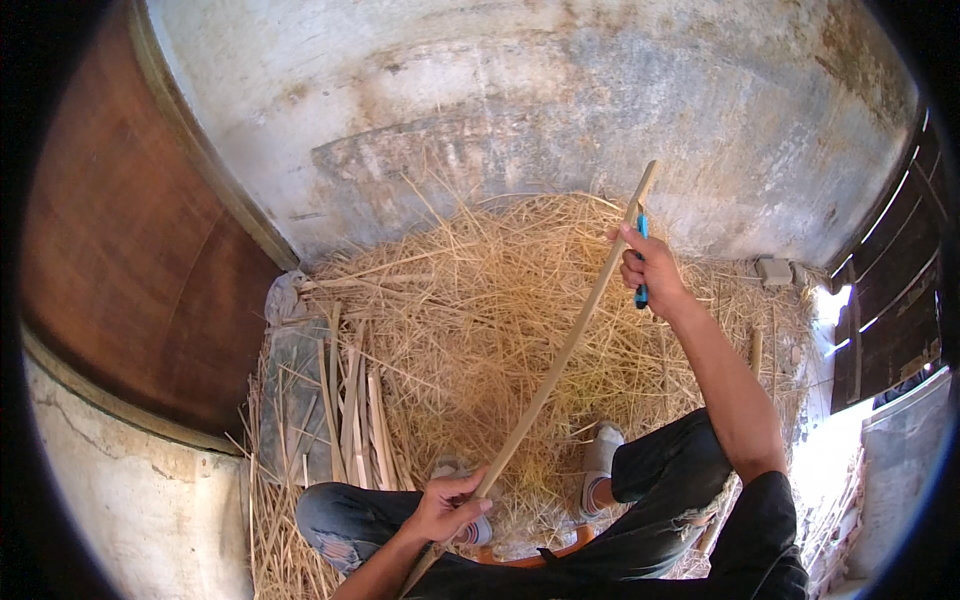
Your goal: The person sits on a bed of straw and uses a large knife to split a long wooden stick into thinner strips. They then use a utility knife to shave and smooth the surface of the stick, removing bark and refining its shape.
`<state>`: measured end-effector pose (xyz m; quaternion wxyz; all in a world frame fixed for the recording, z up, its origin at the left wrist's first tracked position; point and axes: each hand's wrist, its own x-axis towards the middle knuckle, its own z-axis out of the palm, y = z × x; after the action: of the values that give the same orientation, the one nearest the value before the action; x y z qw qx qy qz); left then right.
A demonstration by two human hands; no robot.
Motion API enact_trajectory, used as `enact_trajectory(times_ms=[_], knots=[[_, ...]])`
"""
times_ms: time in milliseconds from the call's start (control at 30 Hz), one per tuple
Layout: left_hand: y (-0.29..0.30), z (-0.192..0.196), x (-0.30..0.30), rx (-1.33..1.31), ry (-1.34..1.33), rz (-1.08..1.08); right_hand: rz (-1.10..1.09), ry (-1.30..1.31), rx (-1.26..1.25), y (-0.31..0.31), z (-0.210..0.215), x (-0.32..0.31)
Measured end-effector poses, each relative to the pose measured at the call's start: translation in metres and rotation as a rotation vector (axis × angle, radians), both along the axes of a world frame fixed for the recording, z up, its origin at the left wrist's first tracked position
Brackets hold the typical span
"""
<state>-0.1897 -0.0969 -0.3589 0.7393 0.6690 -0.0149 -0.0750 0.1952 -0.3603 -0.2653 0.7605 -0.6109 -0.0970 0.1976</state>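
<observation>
A blue tool is clenched by the right hand against a long wooden strip, gripped lower down by the left hand; straw is heaped below, bounded by a stained wall and brown panel.

And what a floor, strewn with golden straw-like litter! Long pale strips lie over on the left, a crumpled whitish bundle far left, a grey block far right, pale shoes planted nearer in!
</observation>
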Motion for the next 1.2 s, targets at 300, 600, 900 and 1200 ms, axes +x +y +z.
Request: enact_trajectory(times_ms=[300, 600, 900, 1200], knots=[[-0.016, 0.028, 0.037, -0.059, 0.023, -0.031, 0.152, 0.004, -0.12, 0.047, 0.0, -0.043], [-0.016, 0.047, 0.056, -0.155, 0.023, 0.158, 0.416, -0.964, -0.776, 0.082, 0.019, -0.162], [-0.004, 0.045, 0.049, -0.372, 0.219, 0.276, 0.571, -1.006, -0.798, 0.09, 0.0, -0.185], [-0.008, 0.045, 0.04, -0.453, 0.174, 0.181, 0.322, -1.001, -0.895, 0.086, 0.016, -0.125]])
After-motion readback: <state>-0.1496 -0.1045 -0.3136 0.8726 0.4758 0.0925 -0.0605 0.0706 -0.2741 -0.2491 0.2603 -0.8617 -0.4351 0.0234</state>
